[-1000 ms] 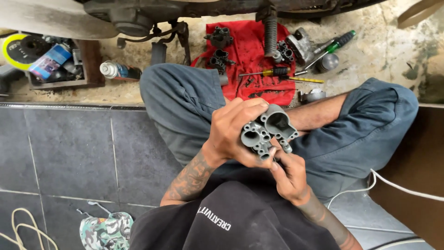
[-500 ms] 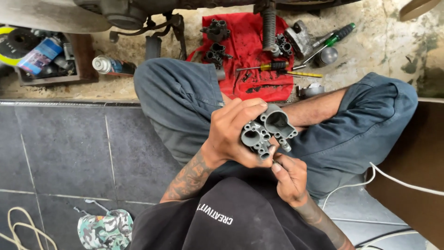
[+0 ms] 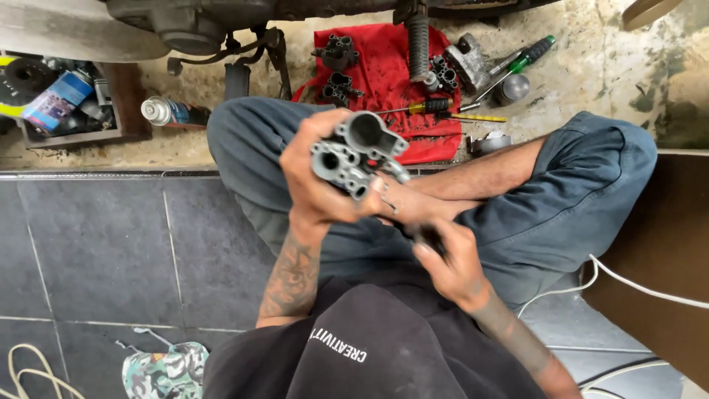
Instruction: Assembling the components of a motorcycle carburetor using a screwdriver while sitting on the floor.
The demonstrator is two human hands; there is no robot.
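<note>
Left hand [image 3: 314,185] has lifted the grey carburetor body [image 3: 357,151] higher and tilted it, fingers still clamped around it, above the lap. Right hand [image 3: 447,258] has dropped back off the part toward the chest, fingers curled on a small dark tool [image 3: 421,235], blurred. Red rag [image 3: 391,81] with parts sits behind on the floor.

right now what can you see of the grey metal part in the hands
The grey metal part looks like a cast alloy body, dull and grimy, with one large round bore at its top and several smaller holes across its face. It is tilted and held above the lap, gripped by the left hand. The right hand sits just below, blurred.
</note>
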